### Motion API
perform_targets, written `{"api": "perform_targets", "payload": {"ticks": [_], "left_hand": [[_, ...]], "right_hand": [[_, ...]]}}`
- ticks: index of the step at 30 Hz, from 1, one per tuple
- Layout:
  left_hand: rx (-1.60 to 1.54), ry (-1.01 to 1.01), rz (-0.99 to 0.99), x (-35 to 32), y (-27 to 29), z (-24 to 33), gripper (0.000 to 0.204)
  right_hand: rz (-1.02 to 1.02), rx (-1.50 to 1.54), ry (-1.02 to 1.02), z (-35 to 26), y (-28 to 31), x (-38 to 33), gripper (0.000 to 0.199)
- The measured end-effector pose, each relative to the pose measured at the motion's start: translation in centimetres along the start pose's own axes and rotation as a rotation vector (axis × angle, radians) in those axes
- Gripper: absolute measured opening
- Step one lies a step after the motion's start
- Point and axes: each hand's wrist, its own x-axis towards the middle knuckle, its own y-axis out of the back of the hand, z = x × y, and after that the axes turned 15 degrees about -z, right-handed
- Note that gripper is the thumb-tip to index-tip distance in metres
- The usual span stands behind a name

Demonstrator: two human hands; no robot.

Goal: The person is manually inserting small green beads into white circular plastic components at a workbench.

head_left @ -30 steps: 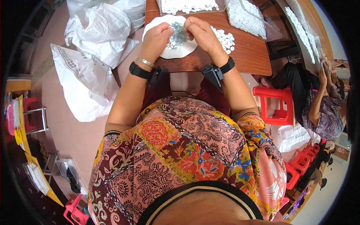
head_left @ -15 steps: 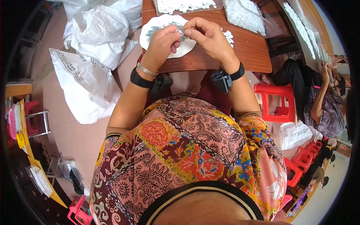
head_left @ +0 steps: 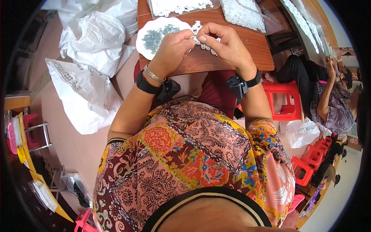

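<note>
Fingertips of the left hand (head_left: 172, 48) and right hand (head_left: 226, 44) press together, pinching a small white plastic piece (head_left: 194, 39) just above the brown wooden table (head_left: 232, 58), right of the round white plate (head_left: 154, 33) of grey bits.

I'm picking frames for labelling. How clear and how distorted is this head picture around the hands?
Head view: even daylight, no harsh glare; the left hand and right hand are sharp, but the small white piece they pinch is too tiny to make out. Fisheye bends the wooden table edges; corners are black.
</note>
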Motion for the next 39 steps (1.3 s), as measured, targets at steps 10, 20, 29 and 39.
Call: {"api": "perform_targets", "payload": {"ticks": [10,20,29,39], "left_hand": [[0.283,-0.082,-0.063,-0.4,0.1,0.1,0.021],[0.193,-0.056,-0.039,-0.7,-0.6,-0.8,0.019],[-0.171,0.086,-0.046,-1.1,-0.4,-0.1,0.022],[-0.022,0.113,-0.057,-2.7,-1.2,-1.6,0.022]], "right_hand": [[-0.076,-0.275,0.059,-0.4,0.4,-0.1,0.015],[-0.141,-0.187,-0.036,0.1,0.0,-0.4,0.017],[-0.044,0.240,0.010,0.8,-0.3,-0.3,0.020],[0.023,0.027,-0.049,1.0,-3.7,-1.3,0.014]]}}
